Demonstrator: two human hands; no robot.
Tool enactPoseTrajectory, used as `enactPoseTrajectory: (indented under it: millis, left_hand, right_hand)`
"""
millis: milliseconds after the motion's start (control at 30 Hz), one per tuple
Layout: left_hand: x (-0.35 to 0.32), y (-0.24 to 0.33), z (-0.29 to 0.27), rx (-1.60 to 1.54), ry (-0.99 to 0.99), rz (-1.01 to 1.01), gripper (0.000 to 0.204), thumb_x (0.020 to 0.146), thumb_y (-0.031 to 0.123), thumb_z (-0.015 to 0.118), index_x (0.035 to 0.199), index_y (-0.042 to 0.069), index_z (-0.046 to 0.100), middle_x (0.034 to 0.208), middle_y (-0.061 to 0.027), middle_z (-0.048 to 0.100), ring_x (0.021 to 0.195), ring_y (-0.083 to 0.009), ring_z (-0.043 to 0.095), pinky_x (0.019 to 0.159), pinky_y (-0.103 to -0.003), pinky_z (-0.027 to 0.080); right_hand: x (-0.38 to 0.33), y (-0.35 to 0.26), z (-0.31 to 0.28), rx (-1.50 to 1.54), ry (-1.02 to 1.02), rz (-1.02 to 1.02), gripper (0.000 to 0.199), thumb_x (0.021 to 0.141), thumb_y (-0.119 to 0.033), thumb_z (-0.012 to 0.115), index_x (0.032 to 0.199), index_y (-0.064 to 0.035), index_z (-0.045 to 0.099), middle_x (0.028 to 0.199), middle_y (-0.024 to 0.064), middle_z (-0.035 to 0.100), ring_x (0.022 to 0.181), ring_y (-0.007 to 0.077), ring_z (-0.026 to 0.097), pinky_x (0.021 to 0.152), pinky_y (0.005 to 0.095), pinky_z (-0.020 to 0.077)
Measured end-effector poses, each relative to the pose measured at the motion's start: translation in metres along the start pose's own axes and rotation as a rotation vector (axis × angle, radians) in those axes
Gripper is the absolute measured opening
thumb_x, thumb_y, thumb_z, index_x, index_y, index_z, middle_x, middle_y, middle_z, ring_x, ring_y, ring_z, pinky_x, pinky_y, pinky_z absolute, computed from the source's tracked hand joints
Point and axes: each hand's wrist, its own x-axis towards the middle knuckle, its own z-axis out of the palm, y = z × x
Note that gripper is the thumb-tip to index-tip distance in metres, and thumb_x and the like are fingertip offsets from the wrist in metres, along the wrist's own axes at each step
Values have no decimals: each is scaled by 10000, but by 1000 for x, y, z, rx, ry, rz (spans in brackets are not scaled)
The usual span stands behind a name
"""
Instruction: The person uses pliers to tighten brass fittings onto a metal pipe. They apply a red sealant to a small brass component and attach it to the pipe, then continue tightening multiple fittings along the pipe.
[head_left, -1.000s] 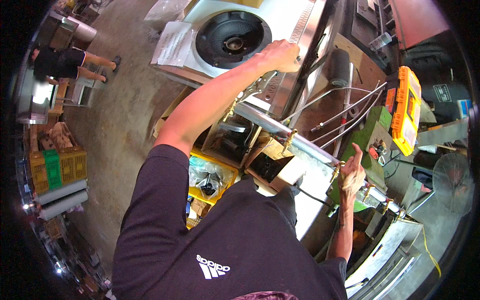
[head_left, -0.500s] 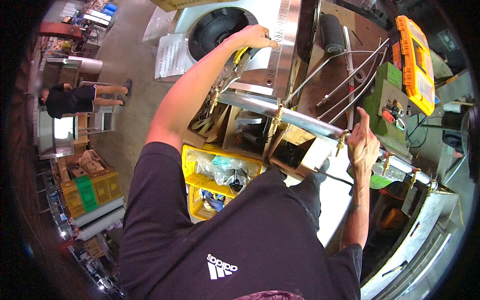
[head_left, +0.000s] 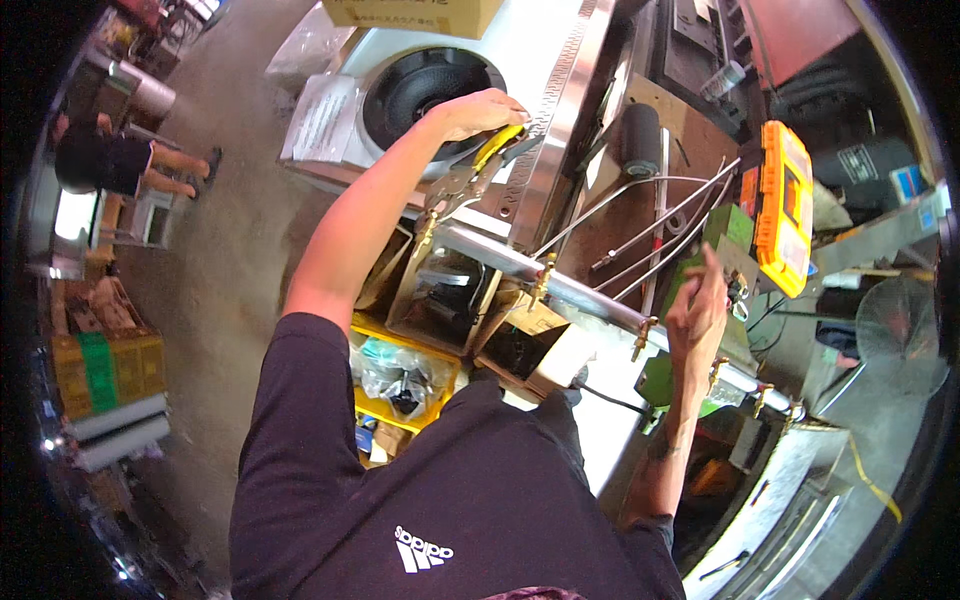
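Note:
My left hand [head_left: 478, 112] is closed on the handle end of a pair of locking pliers [head_left: 462, 183] with a yellow grip. Its jaws meet a brass valve fitting [head_left: 428, 232] at the left end of a long metal pipe [head_left: 600, 297]. More brass fittings [head_left: 543, 280] stick out along the pipe, which runs down to the right. My right hand [head_left: 697, 310] is over the pipe's right part, close to another brass fitting [head_left: 643, 338]. Its index finger is stretched out and the others are loosely bent; I see nothing held in it.
A black round burner bowl [head_left: 432, 95] sits on the bench behind my left hand. Thin metal tubes [head_left: 665, 215], a black roller [head_left: 640, 140] and an orange organizer case [head_left: 785, 210] lie at the right. Below the pipe are open boxes [head_left: 520, 345] and a yellow crate [head_left: 400, 412]. A person [head_left: 110, 160] stands far left.
The view has shifted, so the scene sits further left. My left hand has moved toward the handle ends of the pliers. My right hand's fingers are more bent, the index still extended.

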Motion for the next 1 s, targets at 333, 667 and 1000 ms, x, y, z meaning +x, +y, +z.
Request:
enactPoseTrajectory:
  millis: [333,667,1000]
  left_hand:
    - [3,1,-5,199,12,62,338,1000,176,618,1269,-12,700,1109,-120,742,994,-189,653,916,-327,505]
    - [-10,3,-8,244,74,128,343,957,152,649,1270,27,716,1176,-154,744,1076,-236,674,988,-344,503]
    - [-2,-7,-8,20,-12,158,374,974,164,660,1294,-30,673,1099,-136,736,993,-196,695,904,-325,553]
  right_hand:
    - [178,-89,190,848,-475,395,376,1083,-351,502,1101,8,612,1009,128,694,861,214,701,775,346,580]
    - [192,-118,238,1235,-383,786,230,1082,-196,443,1030,-49,613,834,53,640,700,177,642,632,374,575]
    - [210,-111,245,1184,-401,913,311,1119,-292,357,995,-83,551,771,6,594,611,142,596,570,324,557]
